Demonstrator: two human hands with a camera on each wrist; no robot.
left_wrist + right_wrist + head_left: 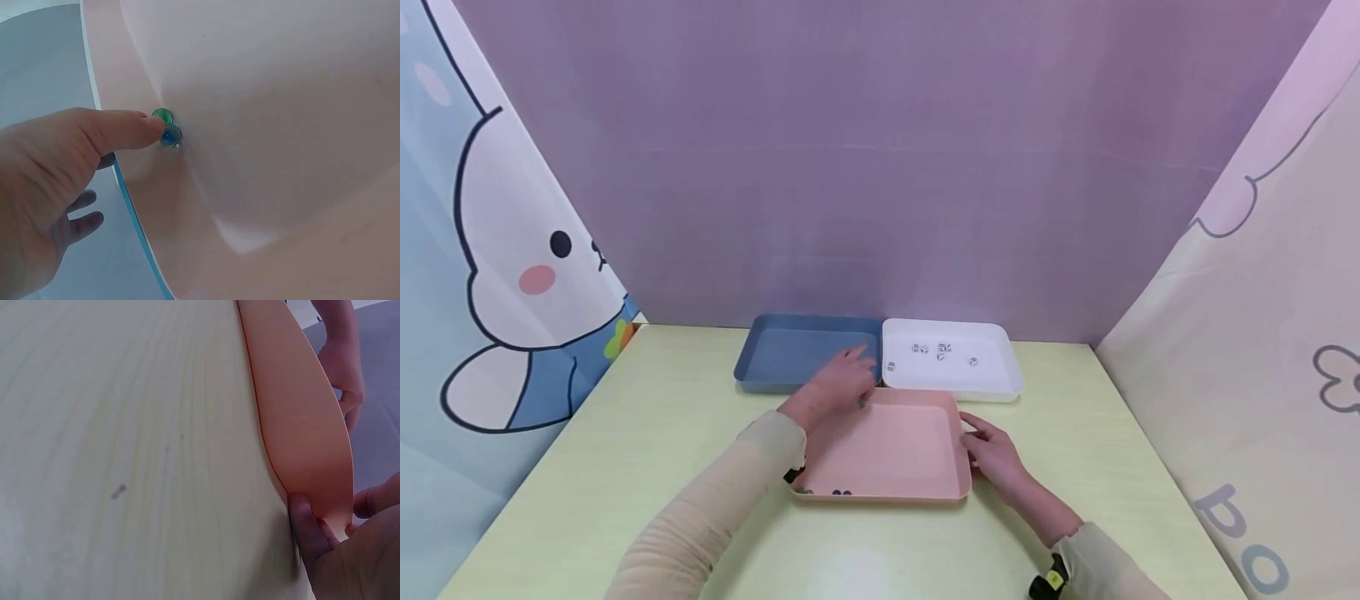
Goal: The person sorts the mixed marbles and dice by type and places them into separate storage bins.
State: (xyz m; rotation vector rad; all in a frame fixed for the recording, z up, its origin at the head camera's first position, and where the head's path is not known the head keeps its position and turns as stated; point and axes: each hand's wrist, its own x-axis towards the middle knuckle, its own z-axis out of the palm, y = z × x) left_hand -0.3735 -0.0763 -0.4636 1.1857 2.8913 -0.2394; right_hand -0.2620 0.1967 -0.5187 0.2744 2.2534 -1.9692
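At the far edge of the pink tray [910, 446] my left hand [842, 383] reaches over the wall. In the left wrist view its extended thumb touches a green glass marble [162, 115] and a blue glass marble [171, 136], side by side at the foot of the wall. Its other fingers hang outside the tray. My right hand [996, 454] grips the tray's right side, with a finger on the outer wall and the thumb at the rim. Several small dark marbles [841, 492] lie along the tray's near edge, toward the left corner.
Behind the pink tray stand a blue tray [797, 350] and, to its right, a white tray [985, 383] with several small white dice-like cubes [943, 348]. All rest on a light wooden table [700, 450], with a purple cloth [880, 167] behind and printed cloths at both sides.
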